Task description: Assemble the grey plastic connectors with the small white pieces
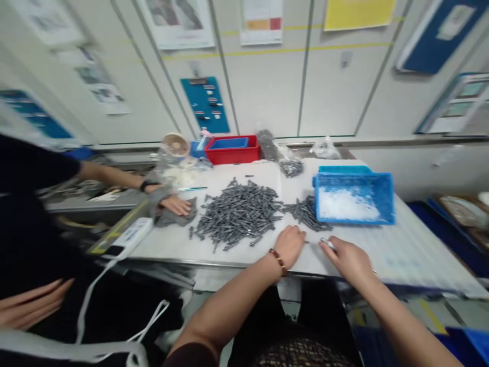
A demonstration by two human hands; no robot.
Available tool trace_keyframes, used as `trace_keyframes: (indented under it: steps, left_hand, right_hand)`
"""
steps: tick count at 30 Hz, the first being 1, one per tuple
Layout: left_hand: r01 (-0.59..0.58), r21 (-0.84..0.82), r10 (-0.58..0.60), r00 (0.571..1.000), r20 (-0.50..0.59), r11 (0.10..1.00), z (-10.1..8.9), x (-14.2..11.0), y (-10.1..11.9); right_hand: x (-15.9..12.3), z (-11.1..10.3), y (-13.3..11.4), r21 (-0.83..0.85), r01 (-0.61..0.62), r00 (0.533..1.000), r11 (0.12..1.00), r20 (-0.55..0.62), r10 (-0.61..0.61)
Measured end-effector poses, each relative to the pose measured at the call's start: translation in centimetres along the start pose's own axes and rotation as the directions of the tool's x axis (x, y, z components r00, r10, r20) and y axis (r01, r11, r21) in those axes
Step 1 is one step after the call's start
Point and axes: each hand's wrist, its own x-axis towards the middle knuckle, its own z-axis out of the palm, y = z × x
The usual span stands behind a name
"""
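Note:
A big heap of small grey stick-like parts point(239, 211) lies in the middle of the white table point(412, 250), with a smaller bunch point(305, 211) to its right. My left hand point(291, 244), with a bead bracelet at the wrist, rests near the table's front edge just below the small bunch, fingers curled; what it holds is hidden. Beside it, my right hand point(346, 255) pinches a small white piece between its fingertips. A blue bin point(355, 199) holding white pieces stands right behind my hands.
A co-worker in black sits at the left, one hand point(175, 205) on a grey cloth point(171, 214). At the back stand a red tray point(233, 150) with a blue insert, a small fan point(174, 146) and bags of parts point(282, 153). A white device point(128, 237) lies at the left edge.

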Motion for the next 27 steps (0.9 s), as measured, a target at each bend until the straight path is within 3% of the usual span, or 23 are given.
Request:
trace_keyframes:
  steps: [3,6,8,10,12,18,27]
  left_hand:
    - [-0.017,0.042,0.017,1.000,-0.018,0.999,-0.7,0.1,-0.3]
    - [-0.012,0.007,0.013,0.988,-0.157,1.000,-3.0,-1.7,-2.2]
    - [0.069,-0.059,-0.084,0.949,-0.303,0.996,-5.0,-3.7,-3.8]
    - [0.161,-0.122,-0.198,0.884,-0.424,0.979,-6.6,-5.7,-5.1]
    - [0.174,-0.159,-0.230,0.842,-0.487,0.972,-7.3,-7.2,-5.6]
    - [0.064,-0.208,-0.146,0.902,-0.407,0.976,-5.1,-8.5,-3.3]
    - [-0.009,-0.202,-0.068,0.926,-0.370,0.979,-3.8,-8.5,-1.5]
  right_hand:
    - [0.4,0.4,0.4,-0.008,-0.076,0.993,0.997,0.087,0.076]
    - [0.9,0.6,0.8,0.046,-0.095,0.986,0.994,0.141,0.087]
    - [1.1,0.6,0.8,0.059,-0.109,0.981,0.992,0.167,0.098]
    - [1.3,0.6,0.6,0.057,-0.126,0.977,0.990,0.182,0.114]
    - [1.5,0.6,0.3,0.051,-0.139,0.974,0.989,0.188,0.127]
    - [1.4,0.6,-0.6,-0.058,-0.117,0.984,0.991,0.125,0.124]
    - [0.6,2.5,0.7,-0.142,-0.051,0.994,0.989,-0.100,0.037]
